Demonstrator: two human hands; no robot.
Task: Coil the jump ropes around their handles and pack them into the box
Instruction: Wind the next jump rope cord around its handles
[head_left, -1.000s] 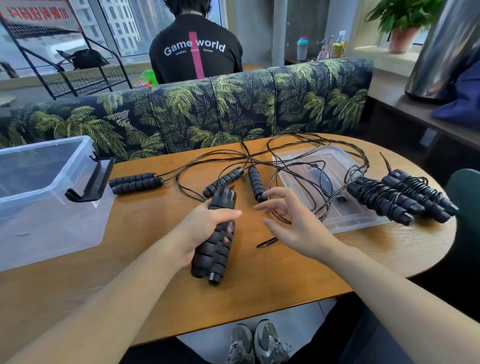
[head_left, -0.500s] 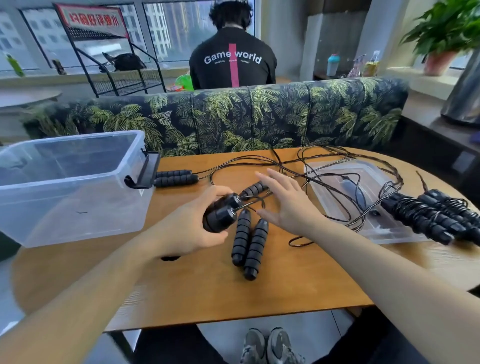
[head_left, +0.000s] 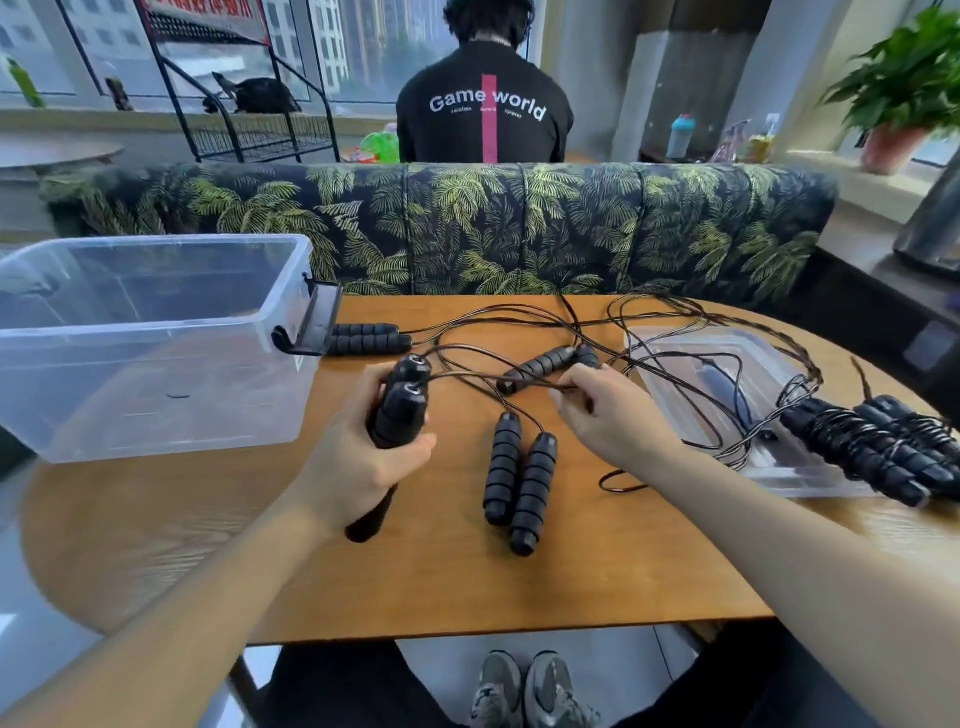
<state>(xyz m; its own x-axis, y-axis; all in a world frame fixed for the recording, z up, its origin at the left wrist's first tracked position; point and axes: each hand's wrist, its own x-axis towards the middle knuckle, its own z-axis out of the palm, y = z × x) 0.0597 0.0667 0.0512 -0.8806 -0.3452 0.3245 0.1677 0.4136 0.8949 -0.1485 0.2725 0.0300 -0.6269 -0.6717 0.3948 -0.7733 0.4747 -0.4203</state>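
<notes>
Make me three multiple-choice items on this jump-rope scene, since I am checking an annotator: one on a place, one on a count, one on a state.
1. Where does the clear box stand?
A. at the table's left end
B. on the sofa
C. on the floor

2. How many handles does the left hand grip?
A. one
B. two
C. four

3. What state are the ropes at the far right in?
A. uncoiled
B. coiled round their handles
C. packed in the box

Answers:
1 A, the box sits on the table, left of the hands.
2 B, two handle ends show above the fist.
3 B, cord wraps those handles, resting on the lid.
</notes>
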